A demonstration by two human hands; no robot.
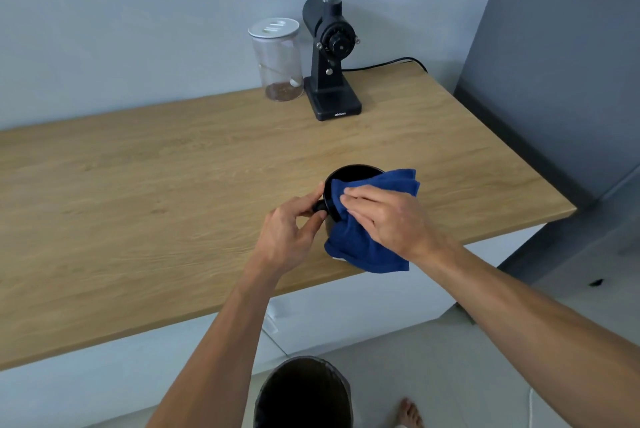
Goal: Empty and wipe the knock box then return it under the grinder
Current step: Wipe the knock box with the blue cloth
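A black round knock box [351, 173] stands on the wooden counter near its front edge. My left hand [292, 232] grips the box's short black handle on its left side. A blue cloth [367, 247] is draped over the box's right rim and front wall, partly tucked inside. My right hand [388, 216] lies flat on the cloth, pressing it against the box. The black grinder [332, 57] with a clear hopper stands at the back of the counter; the spot on its base is bare.
A clear jar [277, 60] with a white lid and some grounds stands left of the grinder. The grinder's cable [388, 62] runs right along the wall. A dark bin [304, 396] stands on the floor below the counter [138, 206], beside a bare foot [410, 413].
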